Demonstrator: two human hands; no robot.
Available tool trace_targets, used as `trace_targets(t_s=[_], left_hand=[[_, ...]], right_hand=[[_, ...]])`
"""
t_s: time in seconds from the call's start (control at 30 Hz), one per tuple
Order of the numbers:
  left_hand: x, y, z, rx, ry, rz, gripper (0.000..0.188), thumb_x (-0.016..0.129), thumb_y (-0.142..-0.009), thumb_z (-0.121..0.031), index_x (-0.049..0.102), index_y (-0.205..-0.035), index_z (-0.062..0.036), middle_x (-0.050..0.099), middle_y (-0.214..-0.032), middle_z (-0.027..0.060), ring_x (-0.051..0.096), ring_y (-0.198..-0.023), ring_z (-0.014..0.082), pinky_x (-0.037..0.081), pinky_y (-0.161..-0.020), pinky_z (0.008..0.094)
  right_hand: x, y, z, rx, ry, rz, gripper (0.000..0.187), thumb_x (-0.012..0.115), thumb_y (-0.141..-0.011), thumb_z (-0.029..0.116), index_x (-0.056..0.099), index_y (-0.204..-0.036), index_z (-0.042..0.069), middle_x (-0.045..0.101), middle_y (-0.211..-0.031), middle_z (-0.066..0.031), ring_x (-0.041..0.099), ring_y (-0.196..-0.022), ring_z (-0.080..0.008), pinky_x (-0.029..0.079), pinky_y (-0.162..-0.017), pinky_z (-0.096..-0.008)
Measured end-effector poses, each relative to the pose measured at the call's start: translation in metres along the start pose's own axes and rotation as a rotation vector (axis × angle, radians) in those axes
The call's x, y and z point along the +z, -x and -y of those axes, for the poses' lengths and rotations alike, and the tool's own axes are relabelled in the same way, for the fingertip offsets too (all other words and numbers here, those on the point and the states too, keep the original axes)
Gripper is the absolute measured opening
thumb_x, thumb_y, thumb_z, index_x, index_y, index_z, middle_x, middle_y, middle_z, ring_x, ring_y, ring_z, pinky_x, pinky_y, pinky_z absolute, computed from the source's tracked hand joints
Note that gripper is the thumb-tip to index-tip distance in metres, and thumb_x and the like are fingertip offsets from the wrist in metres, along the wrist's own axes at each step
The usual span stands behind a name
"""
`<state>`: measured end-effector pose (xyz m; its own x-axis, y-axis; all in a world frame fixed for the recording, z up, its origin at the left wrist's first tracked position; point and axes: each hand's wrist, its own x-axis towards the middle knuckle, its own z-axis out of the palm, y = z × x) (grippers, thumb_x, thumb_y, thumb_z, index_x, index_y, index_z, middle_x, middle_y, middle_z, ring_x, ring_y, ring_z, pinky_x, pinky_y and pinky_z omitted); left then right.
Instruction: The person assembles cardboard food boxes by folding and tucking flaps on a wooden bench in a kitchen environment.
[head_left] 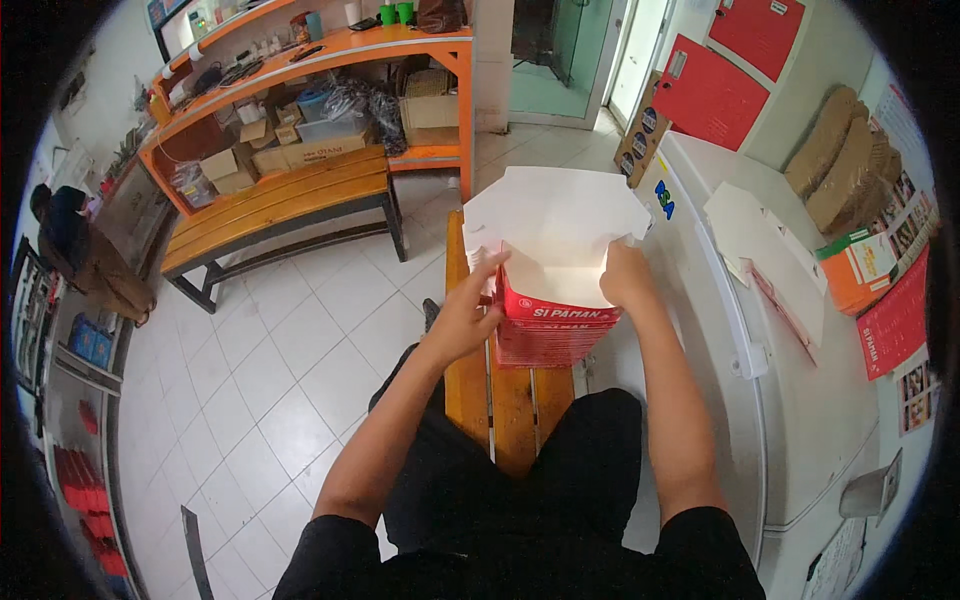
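A red and white cardboard food box [559,313] stands in front of me with its white lid [560,205] raised at the back and its pale inside showing. Beneath it, a stack of similar red boxes [550,346] rests on the wooden bench I sit astride. My left hand [473,312] grips the box's left side wall, thumb and fingers on either side of it. At the right rear corner, my right hand [626,276] is closed on the side flap; its fingertips are partly hidden.
A long white chest freezer [720,280] runs along my right, with a flat white box piece [765,255] and brown bundles [840,150] on top. A slatted bench [290,210] and an orange shelf counter [330,50] stand ahead left. Another person [85,240] is at the far left.
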<state>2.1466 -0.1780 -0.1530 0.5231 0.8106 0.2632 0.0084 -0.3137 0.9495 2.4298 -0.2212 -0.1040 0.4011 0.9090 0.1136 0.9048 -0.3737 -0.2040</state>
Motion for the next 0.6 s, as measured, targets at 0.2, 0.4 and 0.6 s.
trace_targets(t_s=[0.2,0.4,0.6], left_hand=[[-0.006,0.01,0.023,0.114,-0.167,0.123,0.04,0.052,-0.099,0.008,0.072,-0.131,-0.0067,0.039,-0.166,0.0225,0.064,-0.13,0.0305,0.061,-0.095,0.037],[0.002,0.01,0.018,0.128,-0.133,-0.008,0.032,0.061,-0.101,-0.009,0.072,-0.13,-0.0037,0.057,-0.146,0.032,0.064,-0.13,0.0356,0.057,-0.099,0.0395],[0.007,0.008,0.002,0.045,-0.179,-0.039,0.051,0.066,-0.101,-0.016,0.056,-0.148,-0.003,0.062,-0.139,0.0289,0.065,-0.127,0.0339,0.059,-0.097,0.0395]], right_hand=[[0.001,0.002,0.008,0.005,-0.023,-0.003,0.022,0.06,-0.088,0.004,0.069,-0.106,-0.006,0.072,-0.108,-0.0318,0.07,-0.104,-0.0493,0.056,-0.095,-0.0544],[0.001,0.018,0.017,0.097,-0.087,-0.034,0.03,0.065,-0.092,0.021,0.072,-0.107,-0.004,0.072,-0.113,-0.0305,0.07,-0.105,-0.0477,0.056,-0.096,-0.0537],[-0.02,0.037,0.03,-0.01,-0.047,-0.264,0.042,0.074,-0.09,0.033,0.07,-0.121,0.005,0.063,-0.138,-0.0227,0.059,-0.131,-0.0384,0.044,-0.109,-0.0555]])
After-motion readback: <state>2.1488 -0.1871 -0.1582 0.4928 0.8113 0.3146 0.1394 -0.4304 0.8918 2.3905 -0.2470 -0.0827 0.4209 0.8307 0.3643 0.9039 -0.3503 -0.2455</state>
